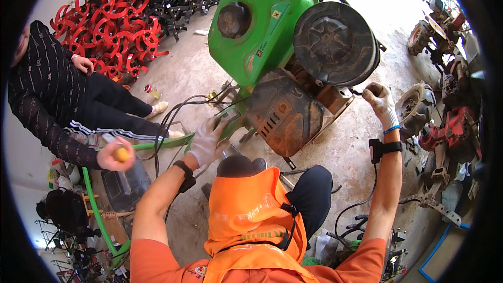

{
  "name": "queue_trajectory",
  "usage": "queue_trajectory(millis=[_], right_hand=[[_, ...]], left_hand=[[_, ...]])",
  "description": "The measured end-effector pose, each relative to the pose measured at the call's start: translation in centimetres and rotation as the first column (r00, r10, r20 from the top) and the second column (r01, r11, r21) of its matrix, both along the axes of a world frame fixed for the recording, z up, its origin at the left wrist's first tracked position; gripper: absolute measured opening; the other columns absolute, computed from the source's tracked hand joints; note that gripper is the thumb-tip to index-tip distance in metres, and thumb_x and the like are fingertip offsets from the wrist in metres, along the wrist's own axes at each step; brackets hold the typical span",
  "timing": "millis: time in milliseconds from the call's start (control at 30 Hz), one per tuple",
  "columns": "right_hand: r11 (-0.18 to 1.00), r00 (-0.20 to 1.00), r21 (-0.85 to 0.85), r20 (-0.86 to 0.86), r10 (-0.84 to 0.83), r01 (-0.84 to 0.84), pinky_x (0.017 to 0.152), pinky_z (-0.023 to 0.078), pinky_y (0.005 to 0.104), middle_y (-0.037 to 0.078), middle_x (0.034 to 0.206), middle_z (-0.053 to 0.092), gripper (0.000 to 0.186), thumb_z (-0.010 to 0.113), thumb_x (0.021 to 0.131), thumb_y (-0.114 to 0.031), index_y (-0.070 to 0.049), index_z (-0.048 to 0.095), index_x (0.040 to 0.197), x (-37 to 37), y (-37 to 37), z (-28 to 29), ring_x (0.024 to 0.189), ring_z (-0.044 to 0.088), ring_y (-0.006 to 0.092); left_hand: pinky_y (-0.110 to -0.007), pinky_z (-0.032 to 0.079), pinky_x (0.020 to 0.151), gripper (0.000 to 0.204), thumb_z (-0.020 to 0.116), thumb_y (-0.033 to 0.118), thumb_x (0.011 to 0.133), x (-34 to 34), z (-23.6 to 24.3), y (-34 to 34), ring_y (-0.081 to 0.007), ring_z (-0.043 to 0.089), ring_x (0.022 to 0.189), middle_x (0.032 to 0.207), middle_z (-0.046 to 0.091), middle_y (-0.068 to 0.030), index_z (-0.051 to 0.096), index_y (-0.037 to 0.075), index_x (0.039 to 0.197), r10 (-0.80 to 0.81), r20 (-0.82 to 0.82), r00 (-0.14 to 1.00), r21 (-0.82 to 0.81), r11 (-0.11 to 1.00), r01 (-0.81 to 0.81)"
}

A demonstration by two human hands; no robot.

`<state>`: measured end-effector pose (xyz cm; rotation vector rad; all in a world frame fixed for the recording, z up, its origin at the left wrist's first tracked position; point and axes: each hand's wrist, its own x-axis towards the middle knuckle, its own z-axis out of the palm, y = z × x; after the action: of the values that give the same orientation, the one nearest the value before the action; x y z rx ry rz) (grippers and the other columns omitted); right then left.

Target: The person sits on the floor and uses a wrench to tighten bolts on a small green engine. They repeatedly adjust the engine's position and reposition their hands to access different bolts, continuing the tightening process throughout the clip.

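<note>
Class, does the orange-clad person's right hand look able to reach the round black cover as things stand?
Probably yes: the gloved right hand appears close to the round black cover, whose broad face has nothing lying over it.

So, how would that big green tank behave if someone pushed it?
The green tank would probably feel stiff, given its broad, crisp-edged sides. It likely wouldn't roll, since those sides look mostly flat. Its smooth, shiny surface might feel a little slippery.
</note>
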<state>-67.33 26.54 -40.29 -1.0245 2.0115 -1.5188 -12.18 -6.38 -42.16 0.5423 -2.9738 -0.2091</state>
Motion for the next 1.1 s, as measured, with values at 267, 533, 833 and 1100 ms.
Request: queue_trajectory(millis=[267, 533, 833, 1100], right_hand=[[0.995, 0.997, 0.080, -0.052, -0.048, 0.052, 0.074, 0.050, 0.0321, 0.001, 0.086, 0.071, 0.023, 0.086, 0.097, -0.021, 0.000, 0.076, 0.096, 1.0, 0.2, 3.0, 0.081, 0.060, 0.0113], [0.994, 0.993, 0.088, -0.093, 0.068, -0.060, 0.097, 0.056, 0.0320, 0.005, 0.107, 0.077, 0.027, 0.076, 0.110, -0.023, 0.000, 0.073, 0.123, 5.2, 0.1, 1.1, 0.102, 0.068, 0.0143], [0.999, 0.999, 0.035, 0.040, -0.026, 0.025, 0.096, 0.058, 0.0357, 0.006, 0.107, 0.080, 0.029, 0.076, 0.109, -0.025, 0.001, 0.077, 0.120, 7.5, -1.5, 2.9, 0.101, 0.071, 0.0159], [0.998, 0.989, 0.039, 0.136, -0.049, 0.044, 0.090, 0.060, 0.0373, 0.006, 0.106, 0.082, 0.030, 0.080, 0.105, -0.029, -0.001, 0.080, 0.117, 7.0, -1.7, 3.1, 0.093, 0.072, 0.0165]], left_hand=[[-0.059, 0.039, 0.123, 0.080, 0.079, 0.036, 0.095, -0.1, -0.5, -0.2, -0.0507, 0.045, 0.148, 0.163, 0.043, -0.0257, 0.049, 0.008, 0.164, 0.048, 0.056, 0.997, 0.017, 0.999, -0.049], [-0.059, 0.038, 0.123, 0.076, 0.077, 0.026, 0.093, -0.4, -0.7, 0.1, -0.0514, 0.045, 0.149, 0.159, 0.048, -0.0285, 0.050, 0.005, 0.161, 0.037, 0.037, 0.999, -0.003, 0.999, -0.037], [-0.060, 0.038, 0.122, 0.078, 0.075, 0.024, 0.091, -0.5, -0.9, 0.1, -0.0524, 0.046, 0.147, 0.159, 0.047, -0.0301, 0.048, 0.003, 0.162, 0.017, 0.000, 1.000, 0.005, 1.000, -0.017], [-0.060, 0.039, 0.121, 0.076, 0.073, 0.024, 0.093, -0.5, -1.2, 0.1, -0.0527, 0.048, 0.144, 0.159, 0.047, -0.0298, 0.049, 0.005, 0.162, -0.007, -0.031, 1.000, -0.006, 1.000, 0.007]])
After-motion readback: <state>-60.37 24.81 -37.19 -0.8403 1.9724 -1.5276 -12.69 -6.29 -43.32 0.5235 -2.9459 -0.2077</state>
